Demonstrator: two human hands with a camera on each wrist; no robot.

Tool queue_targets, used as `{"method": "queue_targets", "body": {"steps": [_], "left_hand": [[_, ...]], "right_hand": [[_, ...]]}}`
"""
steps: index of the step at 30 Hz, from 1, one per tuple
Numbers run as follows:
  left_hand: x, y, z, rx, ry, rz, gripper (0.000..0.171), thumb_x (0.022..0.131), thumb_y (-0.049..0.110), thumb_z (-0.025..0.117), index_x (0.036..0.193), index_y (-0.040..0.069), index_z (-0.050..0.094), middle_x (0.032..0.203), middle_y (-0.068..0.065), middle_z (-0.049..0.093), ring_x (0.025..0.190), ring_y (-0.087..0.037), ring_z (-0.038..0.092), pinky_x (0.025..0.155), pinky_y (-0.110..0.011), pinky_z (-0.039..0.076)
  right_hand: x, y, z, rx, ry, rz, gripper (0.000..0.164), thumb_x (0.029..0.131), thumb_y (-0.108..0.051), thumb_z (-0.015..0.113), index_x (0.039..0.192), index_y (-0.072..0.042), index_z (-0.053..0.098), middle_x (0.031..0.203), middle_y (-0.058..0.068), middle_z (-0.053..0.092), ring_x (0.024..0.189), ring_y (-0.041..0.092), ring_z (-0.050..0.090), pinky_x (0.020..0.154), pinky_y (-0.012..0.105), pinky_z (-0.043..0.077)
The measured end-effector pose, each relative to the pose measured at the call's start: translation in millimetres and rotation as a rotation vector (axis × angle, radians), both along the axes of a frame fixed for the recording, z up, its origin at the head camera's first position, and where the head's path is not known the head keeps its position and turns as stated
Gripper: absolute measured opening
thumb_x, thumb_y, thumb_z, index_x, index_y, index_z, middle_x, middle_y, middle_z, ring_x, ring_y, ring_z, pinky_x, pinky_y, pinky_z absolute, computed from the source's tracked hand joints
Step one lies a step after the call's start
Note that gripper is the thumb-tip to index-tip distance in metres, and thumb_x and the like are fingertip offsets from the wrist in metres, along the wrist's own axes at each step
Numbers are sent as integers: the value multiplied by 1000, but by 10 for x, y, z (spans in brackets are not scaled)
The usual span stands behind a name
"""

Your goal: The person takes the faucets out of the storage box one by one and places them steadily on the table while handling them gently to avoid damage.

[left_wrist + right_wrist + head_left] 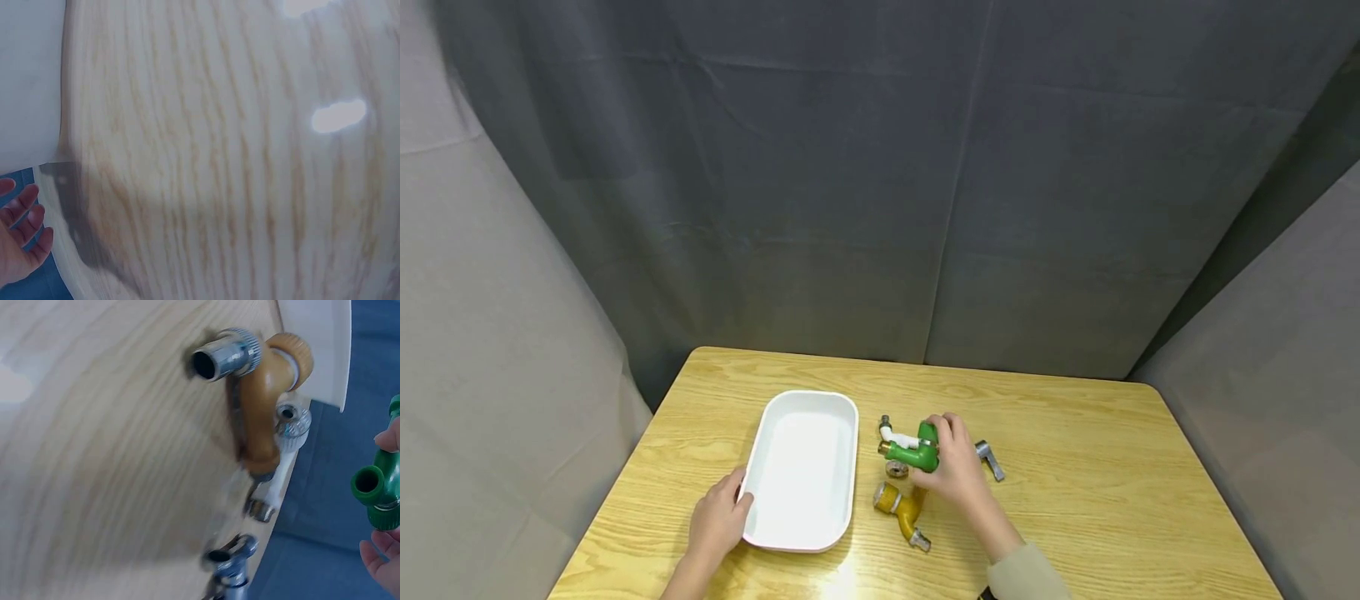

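My right hand (pixel 953 471) holds a green tap (pixel 917 452) above the other taps on the table. In the right wrist view the green tap (pixel 382 515) is between the thumb and fingers at the right edge. Under and near this hand lie a yellow tap (pixel 907 510) with a metal spout, a white tap (pixel 904 439) and a chrome tap (pixel 989 460), partly hidden. My left hand (pixel 718 515) is at the left rim of a white tray (pixel 801 546). In the left wrist view its fingers look loosely bent, just beside the tray (pixel 31 81).
The wooden table (pixel 1097 500) has rounded back corners. A round metallic knob (pixel 897 469) shows between the white and yellow taps. Dark curtain (pixel 820 208) hangs behind the table, with pale cloth (pixel 497 333) on both sides.
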State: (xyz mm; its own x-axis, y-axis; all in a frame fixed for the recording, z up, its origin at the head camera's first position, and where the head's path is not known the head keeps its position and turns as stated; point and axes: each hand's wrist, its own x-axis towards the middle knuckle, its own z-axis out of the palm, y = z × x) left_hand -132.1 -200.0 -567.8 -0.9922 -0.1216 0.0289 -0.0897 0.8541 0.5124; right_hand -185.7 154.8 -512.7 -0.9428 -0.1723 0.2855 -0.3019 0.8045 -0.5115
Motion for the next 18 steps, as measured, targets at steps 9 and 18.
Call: {"method": "queue_targets", "body": {"steps": [9, 18], "left_hand": [[-6, 5, -12, 4, 23, 2, 39, 88, 16, 47, 125, 6, 52, 114, -16, 61, 102, -36, 58, 84, -50, 44], [-15, 6, -16, 13, 9, 4, 41, 88, 17, 46, 127, 6, 51, 115, -17, 60, 105, -37, 57, 85, -51, 43]], "right_hand": [[116, 288, -175, -36, -39, -82, 73, 57, -19, 79, 121, -9, 44, 120, 16, 39, 100, 31, 47, 77, 44, 48], [233, 517, -321, -36, -75, -123, 75, 56, -20, 79, 121, -4, 44, 117, 18, 41, 98, 30, 47, 76, 43, 48]]}}
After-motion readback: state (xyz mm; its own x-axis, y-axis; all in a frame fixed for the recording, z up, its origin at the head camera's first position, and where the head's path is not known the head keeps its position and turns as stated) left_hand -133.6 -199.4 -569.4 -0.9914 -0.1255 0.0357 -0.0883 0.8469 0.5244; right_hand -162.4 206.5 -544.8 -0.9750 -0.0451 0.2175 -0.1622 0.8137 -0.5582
